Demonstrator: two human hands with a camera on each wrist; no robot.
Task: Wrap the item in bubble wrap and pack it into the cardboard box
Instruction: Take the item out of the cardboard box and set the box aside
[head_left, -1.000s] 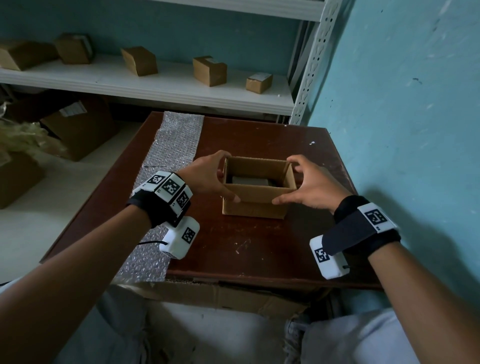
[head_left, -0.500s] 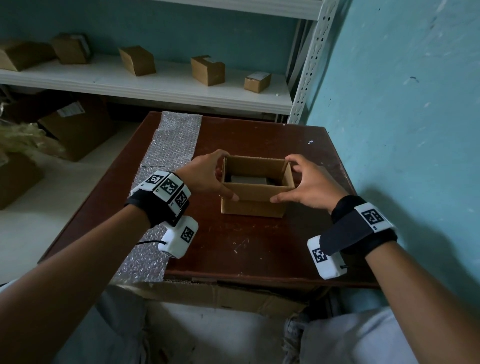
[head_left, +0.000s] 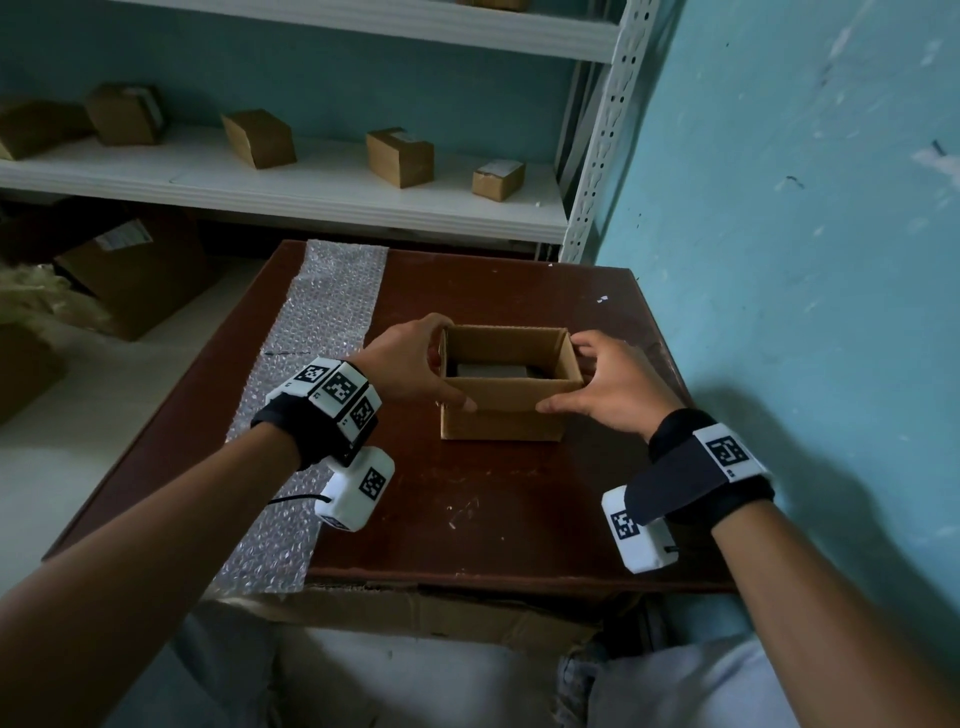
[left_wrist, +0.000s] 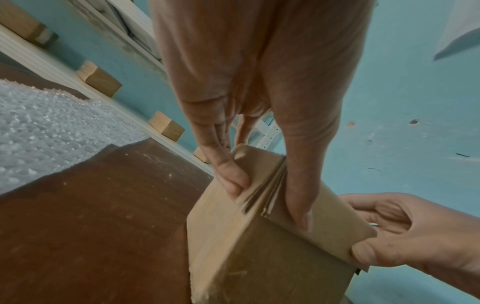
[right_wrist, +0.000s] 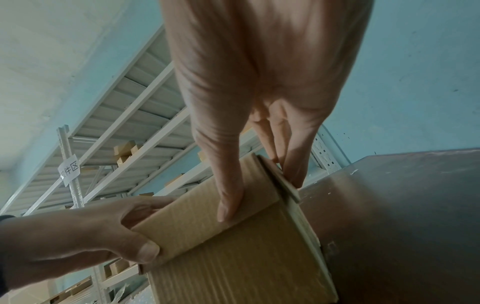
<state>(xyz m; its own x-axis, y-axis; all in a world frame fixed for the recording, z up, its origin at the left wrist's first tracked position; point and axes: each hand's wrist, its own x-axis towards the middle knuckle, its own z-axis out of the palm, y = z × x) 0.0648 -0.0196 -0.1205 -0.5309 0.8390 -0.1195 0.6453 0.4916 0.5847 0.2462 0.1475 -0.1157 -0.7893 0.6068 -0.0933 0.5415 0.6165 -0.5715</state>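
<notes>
A small open cardboard box (head_left: 501, 418) stands mid-table with a flat grey item (head_left: 491, 371) on its bottom; I cannot tell whether the item is wrapped. My left hand (head_left: 410, 364) grips the box's left side, with the thumb on the front flap, which is folded down outside, and the fingers on the left wall. My right hand (head_left: 608, 384) grips the right side the same way. In the left wrist view, the left hand (left_wrist: 267, 199) pinches the box (left_wrist: 259, 257) at its corner. In the right wrist view, the right hand (right_wrist: 262, 191) pinches the box (right_wrist: 246, 257) too.
A long strip of bubble wrap (head_left: 317, 338) lies along the left of the brown table (head_left: 493, 509) and hangs over its near edge. A blue wall is close on the right. White shelving (head_left: 311, 182) with several small boxes stands behind.
</notes>
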